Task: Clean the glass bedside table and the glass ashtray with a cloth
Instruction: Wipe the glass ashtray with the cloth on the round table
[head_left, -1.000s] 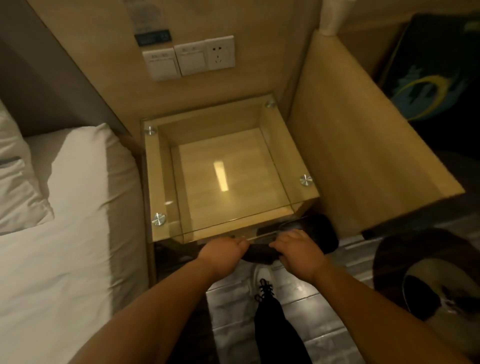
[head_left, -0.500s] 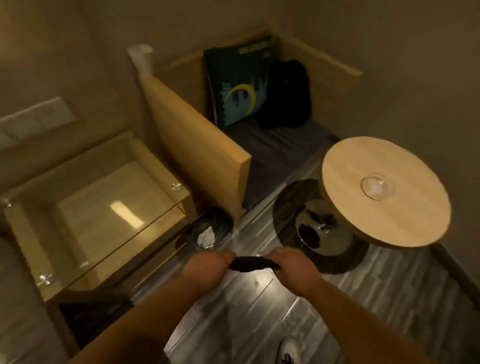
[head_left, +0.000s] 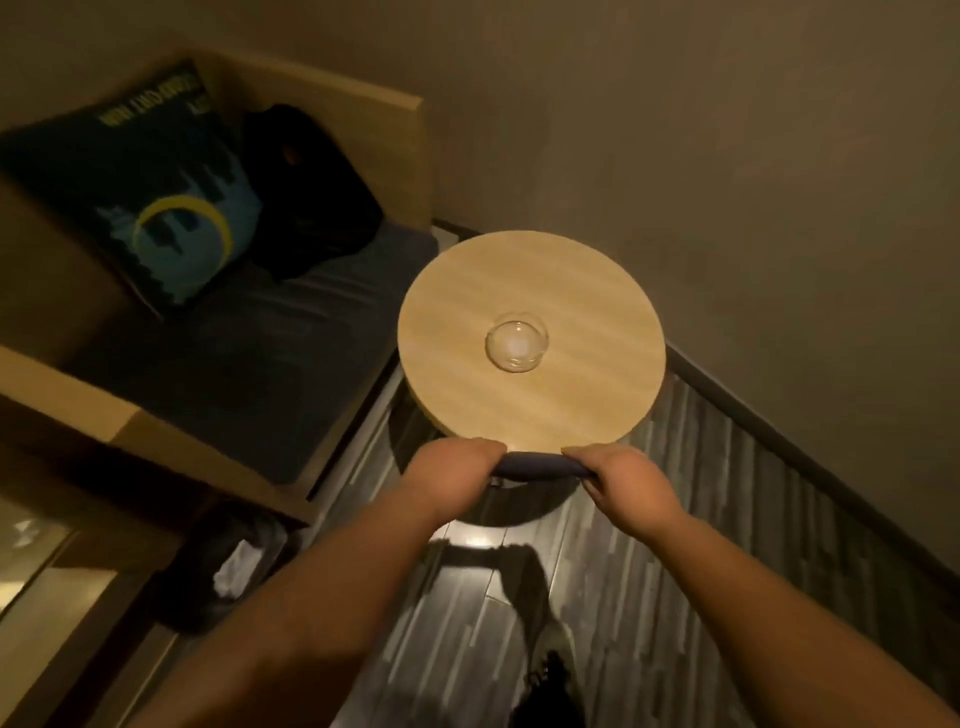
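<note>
A clear glass ashtray sits near the middle of a round wooden table. Both my hands hold a dark cloth stretched between them just in front of the table's near edge. My left hand grips its left end and my right hand grips its right end. Only a corner of the glass bedside table shows at the far left edge.
A wooden bench with a dark seat pad stands to the left, holding a printed cushion and a black bag. A black bin with white paper sits on the striped floor at lower left. Walls close in on the right.
My view has swung right from the glass bedside table to the round table with the ashtray. Both hands still hold the cloth stretched between them.
</note>
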